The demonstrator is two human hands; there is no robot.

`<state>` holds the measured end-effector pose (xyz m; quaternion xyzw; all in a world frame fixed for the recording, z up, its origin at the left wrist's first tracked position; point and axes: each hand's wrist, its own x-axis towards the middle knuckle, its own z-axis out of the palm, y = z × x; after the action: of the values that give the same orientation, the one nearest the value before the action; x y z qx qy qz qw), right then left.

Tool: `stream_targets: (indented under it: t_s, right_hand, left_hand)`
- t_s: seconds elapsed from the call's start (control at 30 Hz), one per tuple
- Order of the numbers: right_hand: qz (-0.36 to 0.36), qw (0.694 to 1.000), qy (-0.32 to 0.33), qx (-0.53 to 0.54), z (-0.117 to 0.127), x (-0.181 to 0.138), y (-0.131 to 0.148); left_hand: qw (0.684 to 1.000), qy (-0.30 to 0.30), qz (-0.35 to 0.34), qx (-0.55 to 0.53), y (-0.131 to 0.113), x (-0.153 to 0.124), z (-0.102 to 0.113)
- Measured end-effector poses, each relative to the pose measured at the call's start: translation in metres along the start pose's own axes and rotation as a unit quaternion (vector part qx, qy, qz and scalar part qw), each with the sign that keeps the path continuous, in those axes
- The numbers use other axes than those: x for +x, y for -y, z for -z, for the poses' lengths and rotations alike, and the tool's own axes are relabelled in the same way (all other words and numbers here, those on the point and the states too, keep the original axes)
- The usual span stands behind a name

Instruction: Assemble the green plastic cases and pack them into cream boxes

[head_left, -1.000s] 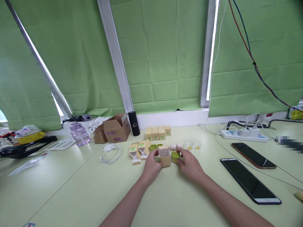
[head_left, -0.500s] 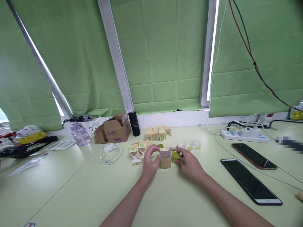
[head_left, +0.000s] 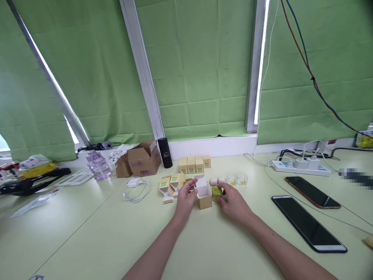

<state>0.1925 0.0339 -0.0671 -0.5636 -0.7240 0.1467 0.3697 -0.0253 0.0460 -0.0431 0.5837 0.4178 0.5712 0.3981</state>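
Standing on the table is a small cardboard box (head_left: 205,201), its lid raised and its white inside showing. My left hand (head_left: 185,197) grips its left side and flap between thumb and fingers. Just right of the box, my right hand (head_left: 231,200) pinches a small jar with a yellow-green lid (head_left: 216,191), close to the table. Two opened cardboard boxes (head_left: 170,186) lie left of my left hand. Another yellow-green item (head_left: 190,180) is partly hidden behind its fingers. Beyond my right hand are two pinkish-white caps (head_left: 213,181) and two clear glass jars (head_left: 236,179) with yellow in them.
Several closed small boxes (head_left: 191,164) stand in a row further back. A larger open carton (head_left: 144,159), a black bottle (head_left: 165,153) and a coiled white cable (head_left: 137,190) are to the left. Two phones (head_left: 309,223) and a power strip (head_left: 301,167) lie right.
The small box has turned and tipped slightly, and its raised lid now shows more of the white inside. My left fingers have shifted on it. My right hand stays almost still with the jar.
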Motion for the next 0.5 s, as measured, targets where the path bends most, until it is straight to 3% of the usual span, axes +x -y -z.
stream_targets:
  t_s: [0.5]
  right_hand:
    - [0.008, 1.000, 0.002, 0.011, -0.0017, 0.0000, -0.0010]
  left_hand:
    - [0.990, 0.017, 0.105, -0.097, 0.0039, 0.0065, 0.0051]
